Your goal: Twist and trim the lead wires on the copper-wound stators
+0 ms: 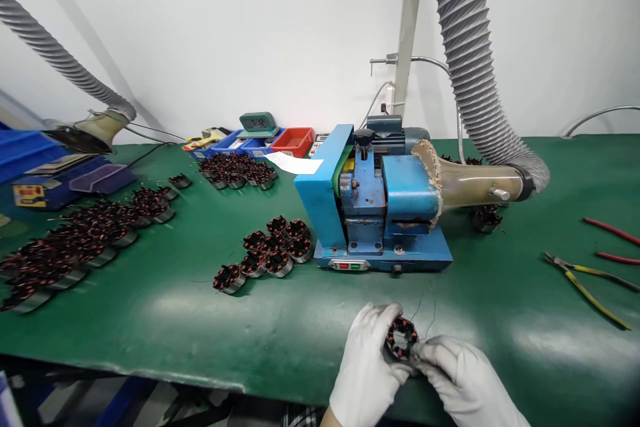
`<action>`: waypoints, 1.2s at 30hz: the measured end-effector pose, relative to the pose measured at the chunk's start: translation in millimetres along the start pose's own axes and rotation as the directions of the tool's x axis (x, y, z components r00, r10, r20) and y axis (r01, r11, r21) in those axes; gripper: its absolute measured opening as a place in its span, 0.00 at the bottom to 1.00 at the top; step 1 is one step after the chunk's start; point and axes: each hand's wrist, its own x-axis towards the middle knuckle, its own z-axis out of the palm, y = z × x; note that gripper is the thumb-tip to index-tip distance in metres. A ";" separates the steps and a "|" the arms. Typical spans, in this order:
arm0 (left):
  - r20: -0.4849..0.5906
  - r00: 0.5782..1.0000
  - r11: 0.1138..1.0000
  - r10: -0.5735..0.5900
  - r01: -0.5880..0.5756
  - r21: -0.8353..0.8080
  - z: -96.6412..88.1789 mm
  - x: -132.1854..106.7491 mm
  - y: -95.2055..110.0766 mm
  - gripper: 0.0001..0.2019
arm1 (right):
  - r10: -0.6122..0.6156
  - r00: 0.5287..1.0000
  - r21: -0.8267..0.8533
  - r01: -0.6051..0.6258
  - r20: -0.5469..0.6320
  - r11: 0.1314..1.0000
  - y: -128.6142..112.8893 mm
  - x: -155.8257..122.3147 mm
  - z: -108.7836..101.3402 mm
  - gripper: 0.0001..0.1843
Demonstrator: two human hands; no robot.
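Both my hands wear white gloves and meet near the front edge of the green bench. My left hand (367,360) wraps around a small round stator with copper windings (401,338). My right hand (463,377) pinches the same stator from the right side. Thin wire leads stick up from it. Directly behind my hands stands a blue bench machine (373,207) with a clear nozzle joined to a grey ribbed hose (467,60).
Several stators lie in a cluster (270,250) left of the machine, with long rows (75,240) at far left and another group (237,170) at the back. Blue and red bins (293,140) and a small clock sit behind. Yellow-handled pliers (585,283) and red-handled tools (613,230) lie at right.
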 end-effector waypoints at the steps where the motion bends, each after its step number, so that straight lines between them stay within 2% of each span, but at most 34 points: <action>1: -0.013 1.000 1.000 -0.011 0.011 -0.005 0.5 0.2 0.3 0.33 | -0.059 0.998 -0.085 0.055 -0.039 0.995 4.3 -3.1 0.0 0.12; 4: -0.033 0.999 0.999 -0.036 0.035 -0.016 2.9 0.7 2.6 0.32 | -0.181 0.981 -0.233 0.159 -0.077 0.959 12.5 -8.5 -7.4 0.11; 8: -0.072 0.996 0.999 -0.045 0.045 0.003 6.5 0.4 3.1 0.33 | -0.346 0.937 -0.367 0.303 -0.056 0.880 14.0 -11.4 -14.4 0.13; 10: -0.080 0.996 0.999 -0.034 0.035 0.010 8.2 -0.6 1.8 0.34 | -0.354 0.934 -0.435 0.301 -0.042 0.848 17.8 -12.6 -14.6 0.14; 11: -0.080 0.996 0.999 -0.032 0.033 0.016 8.8 -1.4 1.1 0.34 | -0.316 0.948 -0.459 0.264 -0.039 0.848 20.8 -12.8 -15.2 0.15; 13: -0.072 0.997 0.999 -0.022 0.024 0.032 9.1 -3.4 0.2 0.35 | -0.152 0.987 -0.443 0.115 -0.049 0.889 27.0 -11.1 -19.3 0.15; 15: -0.060 0.998 1.000 -0.003 0.005 0.024 7.4 -5.3 0.7 0.38 | 0.058 0.996 -0.307 -0.075 -0.064 0.949 28.5 -5.8 -27.4 0.15; 17: -0.040 0.999 0.999 0.017 -0.018 -0.030 3.4 -4.8 3.0 0.46 | 0.190 0.981 -0.117 -0.193 -0.031 0.974 21.9 3.2 -36.5 0.14; 19: 0.000 0.998 0.993 0.058 -0.058 -0.101 -2.2 0.2 7.1 0.55 | 0.202 0.971 -0.029 -0.200 0.125 0.979 8.6 14.4 -42.7 0.13; 20: 0.034 0.996 0.989 0.082 -0.077 -0.125 -4.9 4.4 9.4 0.59 | 0.196 0.950 -0.043 -0.191 0.241 0.981 1.4 20.1 -44.1 0.20; 22: 0.134 0.985 0.985 0.112 -0.092 -0.149 -9.2 14.4 14.2 0.61 | 0.214 0.866 -0.134 -0.171 0.453 0.976 -9.5 29.4 -43.7 0.34; 23: 0.192 0.976 0.985 0.106 -0.077 -0.153 -10.4 19.3 16.2 0.61 | 0.234 0.831 -0.178 -0.165 0.505 0.970 -12.0 32.3 -42.4 0.37; 25: 0.288 0.955 0.989 0.071 -0.029 -0.146 -11.2 26.2 19.3 0.58 | 0.242 0.820 -0.199 -0.159 0.520 0.967 -11.0 33.2 -38.4 0.38; 27: 0.326 0.944 0.992 0.053 -0.013 -0.122 -10.8 28.4 21.1 0.49 | 0.221 0.847 -0.151 -0.168 0.484 0.974 -5.1 28.6 -33.7 0.36; 29: 0.329 0.943 0.995 0.059 -0.030 -0.091 -10.5 27.2 22.6 0.38 | 0.223 0.873 -0.089 -0.205 0.433 0.975 0.5 21.3 -29.1 0.31; 32: 0.311 0.949 0.997 0.058 -0.038 -0.070 -10.9 24.9 25.4 0.29 | 0.262 0.905 0.033 -0.289 0.335 0.957 2.7 11.7 -23.1 0.18; 34: 0.307 0.951 0.998 0.031 -0.014 -0.056 -11.6 25.0 27.4 0.23 | 0.301 0.910 0.149 -0.353 0.286 0.924 1.6 8.2 -20.4 0.14; 36: 0.321 0.947 0.999 0.013 -0.002 -0.033 -12.3 25.7 28.6 0.17 | 0.366 0.892 0.277 -0.435 0.266 0.857 0.6 6.7 -19.2 0.14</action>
